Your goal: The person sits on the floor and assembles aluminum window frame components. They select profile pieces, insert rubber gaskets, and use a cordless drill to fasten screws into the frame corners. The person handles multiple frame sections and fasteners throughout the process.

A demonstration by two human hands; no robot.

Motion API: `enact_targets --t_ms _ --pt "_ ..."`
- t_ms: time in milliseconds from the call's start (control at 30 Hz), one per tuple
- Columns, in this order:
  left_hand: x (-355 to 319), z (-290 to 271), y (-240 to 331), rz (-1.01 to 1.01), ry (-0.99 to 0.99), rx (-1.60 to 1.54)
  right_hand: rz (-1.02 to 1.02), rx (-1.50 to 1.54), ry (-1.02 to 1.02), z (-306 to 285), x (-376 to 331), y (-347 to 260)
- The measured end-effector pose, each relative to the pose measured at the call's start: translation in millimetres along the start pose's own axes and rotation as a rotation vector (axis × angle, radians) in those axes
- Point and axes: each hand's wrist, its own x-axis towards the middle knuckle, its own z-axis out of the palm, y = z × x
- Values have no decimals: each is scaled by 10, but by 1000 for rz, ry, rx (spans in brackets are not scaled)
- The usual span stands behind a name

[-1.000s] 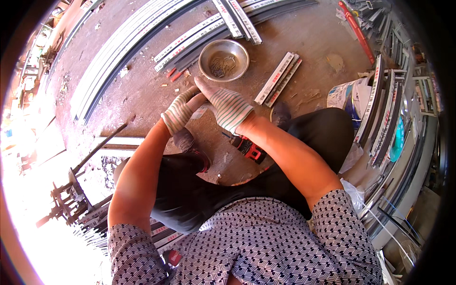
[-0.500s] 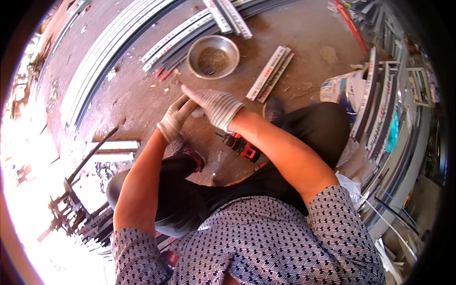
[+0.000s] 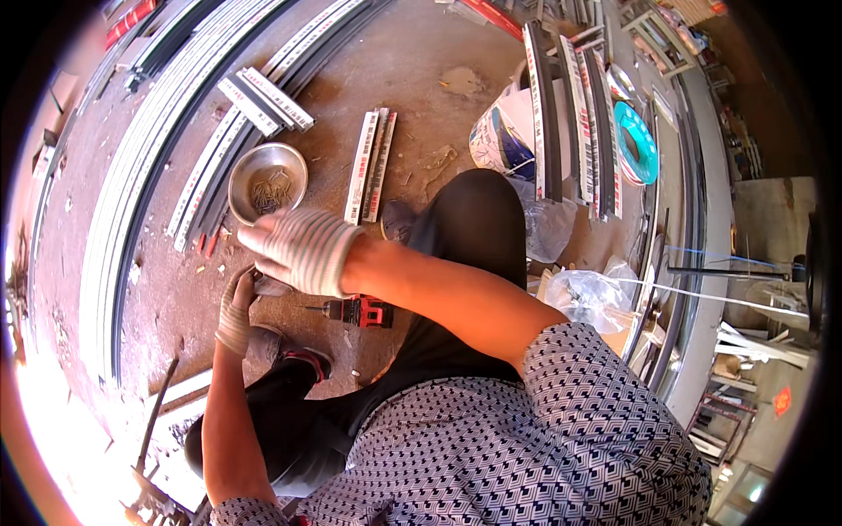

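My right hand [image 3: 303, 252], in a striped knit glove, reaches left just below the metal bowl [image 3: 296, 162]. Its fingers stretch out, with no object visible in them. Small metal pieces that look like screws [image 3: 270, 191] lie in the bowl. Below the right fingertips is my left hand [image 3: 235, 309], also gloved, its fingers curled together; whatever they may hold is too small to make out. A red and black cordless drill [image 3: 358, 310] lies on the floor between my legs, its bit pointing left.
Long white-and-dark profiles [image 3: 140, 188] lie along the left floor. Short profile pieces [image 3: 370, 167] rest right of the bowl. Beyond my right knee stand a white bucket [image 3: 502, 136], upright profiles [image 3: 579, 123] and a teal tape roll [image 3: 647, 145]. Clear plastic bags [image 3: 588, 296] lie nearer.
The view has swung right, shifting the scene leftward. My hands, earlier pressed together, have come apart; the right now sits close under the bowl, above the left.
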Motion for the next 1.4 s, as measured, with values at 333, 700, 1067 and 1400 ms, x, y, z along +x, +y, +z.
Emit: enact_targets --t_ms 333,700,1067,1400 --pt "89 21 -171 -21 -10 17 662 -352 717 -1939 -1470 734" --pt "-32 -35 -116 17 53 54 1534 -702 -10 -2027 -2032 1650" --pt "-67 -118 -102 0 83 34 1364 171 478 -2317 -1803 1740" --pt "-122 -141 -116 37 80 -7 1147 439 644 -2247 -1668 1807"
